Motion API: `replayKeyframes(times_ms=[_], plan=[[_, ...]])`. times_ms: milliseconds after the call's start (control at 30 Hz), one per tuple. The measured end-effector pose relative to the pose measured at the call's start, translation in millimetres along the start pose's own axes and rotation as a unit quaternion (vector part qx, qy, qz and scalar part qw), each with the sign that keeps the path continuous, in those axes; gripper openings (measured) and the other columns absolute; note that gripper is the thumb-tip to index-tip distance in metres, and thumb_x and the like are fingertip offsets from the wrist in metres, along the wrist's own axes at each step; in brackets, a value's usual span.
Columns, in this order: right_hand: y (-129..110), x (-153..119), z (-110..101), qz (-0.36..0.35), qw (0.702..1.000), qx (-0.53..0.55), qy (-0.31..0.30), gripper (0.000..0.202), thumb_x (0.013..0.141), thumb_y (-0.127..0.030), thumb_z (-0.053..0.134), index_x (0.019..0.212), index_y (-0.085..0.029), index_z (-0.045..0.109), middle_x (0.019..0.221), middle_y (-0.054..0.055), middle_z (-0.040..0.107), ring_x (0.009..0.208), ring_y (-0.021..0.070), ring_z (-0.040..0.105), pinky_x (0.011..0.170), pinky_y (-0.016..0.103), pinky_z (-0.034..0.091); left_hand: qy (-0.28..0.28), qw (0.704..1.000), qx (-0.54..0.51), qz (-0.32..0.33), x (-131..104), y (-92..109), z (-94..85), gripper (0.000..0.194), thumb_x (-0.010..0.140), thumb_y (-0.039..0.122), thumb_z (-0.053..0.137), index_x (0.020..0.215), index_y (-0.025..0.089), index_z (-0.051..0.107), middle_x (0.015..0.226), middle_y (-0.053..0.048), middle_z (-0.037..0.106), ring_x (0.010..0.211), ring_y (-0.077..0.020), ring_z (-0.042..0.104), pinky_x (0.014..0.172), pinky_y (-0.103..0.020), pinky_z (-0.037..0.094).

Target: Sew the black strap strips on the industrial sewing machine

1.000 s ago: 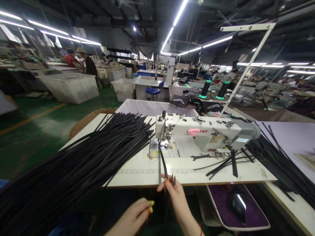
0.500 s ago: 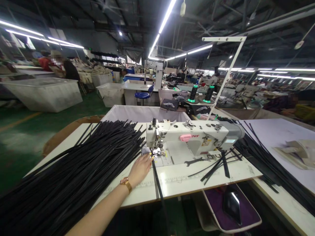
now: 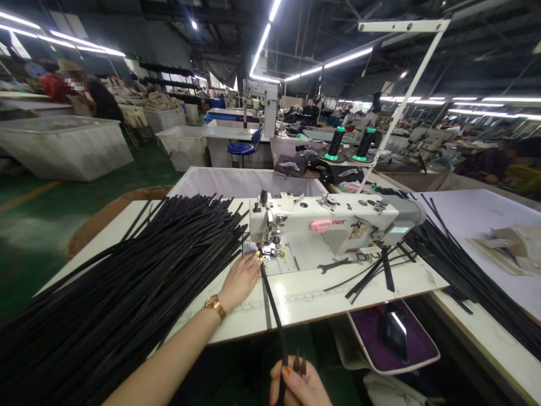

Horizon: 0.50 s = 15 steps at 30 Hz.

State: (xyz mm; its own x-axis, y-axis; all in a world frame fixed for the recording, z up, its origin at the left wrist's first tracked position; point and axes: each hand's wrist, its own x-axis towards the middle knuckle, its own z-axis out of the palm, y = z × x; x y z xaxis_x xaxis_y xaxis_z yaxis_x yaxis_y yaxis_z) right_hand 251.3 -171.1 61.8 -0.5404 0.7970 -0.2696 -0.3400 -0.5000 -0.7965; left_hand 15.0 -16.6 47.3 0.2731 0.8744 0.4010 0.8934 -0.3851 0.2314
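A narrow black strap (image 3: 273, 301) runs from under the presser foot of a white sewing machine (image 3: 321, 223) down over the table's front edge. My left hand (image 3: 242, 282), with a gold watch on the wrist, has its fingertips closed on the strap just in front of the needle area. Below the table edge, my right hand (image 3: 299, 383) pinches the same strap between thumb and fingers. Dark pointed tips of a small tool (image 3: 299, 362), possibly thread snips, stick up from the right hand; the rest is hidden.
Many black straps (image 3: 139, 276) lie piled on the left of the white table. A wrench (image 3: 333, 265) and loose strap pieces (image 3: 372, 276) lie to the right. Two black thread spools (image 3: 336, 144) stand behind the machine. A phone-like dark object (image 3: 394, 335) rests on a purple-lined tray below.
My right hand has come into view from below, holding the strap. The camera view has tilted slightly downward. My left hand stays by the needle.
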Motion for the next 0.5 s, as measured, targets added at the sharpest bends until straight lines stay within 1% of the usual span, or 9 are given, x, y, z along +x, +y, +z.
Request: replayKeyframes(times_ms=[100,167,233,300,367,433,500], plan=[[-8,8,6,0.002,1.0,0.01,-0.016,0.043,0.079,-0.054,0.068,0.092,-0.014,0.066,0.061,0.002,0.068,0.031,-0.0017,0.018,0.033,0.019,0.007,0.001,0.999,-0.05,-0.011,-6,12,-17.1,0.033,0.092,0.014,0.046,0.12,0.016,0.063,0.131,-0.014,0.058,0.122,-0.029,0.051,0.103,-0.049,0.042],[-11,10,9,0.004,1.0,-0.004,-0.015,0.044,0.079,-0.054,0.067,0.094,-0.013,0.066,0.058,0.0,0.066,0.031,-0.0013,0.018,0.033,0.019,0.007,-0.002,0.993,-0.108,-0.037,-16,27,-35.5,0.031,0.094,0.015,0.043,0.117,0.016,0.064,0.122,-0.013,0.062,0.113,-0.0268,0.056,0.099,-0.044,0.045],[-12,9,12,0.003,0.999,-0.034,-0.011,0.046,0.081,-0.055,0.066,0.097,-0.012,0.066,0.056,-0.001,0.064,0.031,-0.0008,0.02,0.033,0.019,0.008,-0.029,0.979,-0.188,-0.071,-31,48,-56.4,0.029,0.096,0.019,0.041,0.112,0.016,0.064,0.111,-0.011,0.065,0.102,-0.0235,0.06,0.092,-0.038,0.048],[-10,8,14,0.006,0.998,-0.063,-0.014,0.047,0.082,-0.055,0.064,0.097,-0.011,0.065,0.053,-0.001,0.064,0.031,-0.0002,0.022,0.034,0.02,0.009,-0.076,0.954,-0.27,-0.11,-49,70,-75.4,0.026,0.096,0.025,0.042,0.106,0.018,0.066,0.098,-0.007,0.068,0.09,-0.0203,0.063,0.082,-0.032,0.049],[-7,9,16,0.01,0.997,-0.071,-0.024,0.046,0.08,-0.056,0.065,0.092,-0.011,0.064,0.05,-0.002,0.063,0.03,0.0004,0.022,0.035,0.02,0.01,-0.123,0.923,-0.332,-0.153,-65,89,-88.6,0.027,0.097,0.029,0.042,0.094,0.018,0.066,0.081,-0.004,0.067,0.074,-0.0177,0.063,0.072,-0.028,0.048],[-2,12,19,0.015,0.997,-0.067,-0.036,0.045,0.077,-0.058,0.067,0.082,-0.014,0.059,0.046,-0.002,0.061,0.03,0.0011,0.025,0.036,0.02,0.011,-0.153,0.893,-0.378,-0.19,-76,101,-94.4,0.033,0.098,0.033,0.039,0.082,0.017,0.065,0.069,-0.002,0.063,0.064,-0.0164,0.062,0.065,-0.026,0.046],[1,15,24,0.016,0.997,-0.064,-0.038,0.045,0.073,-0.058,0.071,0.074,-0.017,0.053,0.044,-0.003,0.059,0.031,0.003,0.033,0.037,0.019,0.017,-0.163,0.87,-0.411,-0.22,-81,107,-94.2,0.035,0.096,0.037,0.041,0.077,0.017,0.062,0.067,-0.001,0.062,0.062,-0.0163,0.061,0.06,-0.025,0.045]])
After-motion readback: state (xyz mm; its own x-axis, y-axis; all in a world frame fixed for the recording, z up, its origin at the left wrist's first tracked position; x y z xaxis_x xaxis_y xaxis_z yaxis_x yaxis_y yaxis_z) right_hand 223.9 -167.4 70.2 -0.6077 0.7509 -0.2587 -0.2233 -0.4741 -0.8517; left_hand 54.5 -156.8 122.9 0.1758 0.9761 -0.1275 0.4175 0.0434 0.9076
